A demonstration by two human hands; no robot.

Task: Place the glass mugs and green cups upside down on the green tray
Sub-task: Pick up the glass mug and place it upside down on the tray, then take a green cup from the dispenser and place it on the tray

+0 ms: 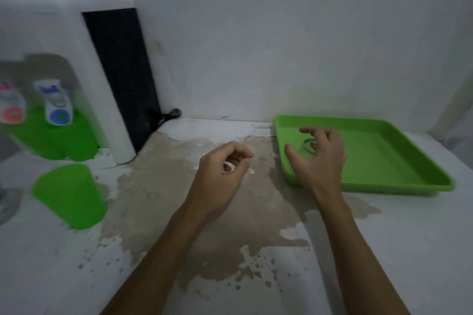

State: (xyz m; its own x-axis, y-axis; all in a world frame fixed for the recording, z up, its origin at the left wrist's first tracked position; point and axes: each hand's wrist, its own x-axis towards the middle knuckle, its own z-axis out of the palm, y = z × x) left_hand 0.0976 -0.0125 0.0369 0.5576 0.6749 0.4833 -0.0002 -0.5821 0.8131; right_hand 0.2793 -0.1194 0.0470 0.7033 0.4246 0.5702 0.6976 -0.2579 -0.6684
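The green tray [384, 161] lies on the counter at the right. My right hand [320, 158] hovers over the tray's left part with fingers spread and holds nothing. Between its thumb and fingers shows the round clear base of a glass mug [309, 146] standing on the tray, mostly hidden and blurred. My left hand [222, 174] hangs over the middle of the counter, fingers loosely curled in, with nothing in it. A green cup [69, 194] stands upside down on the counter at the left. More green plastic [53, 135], blurred, sits under the dispenser's taps.
A white water dispenser [64, 33] with a red tap and a blue tap fills the back left, its black cord [166, 115] against the wall. A blurred glass object [7, 202] sits at the far left edge. The counter's paint is worn to bare patches.
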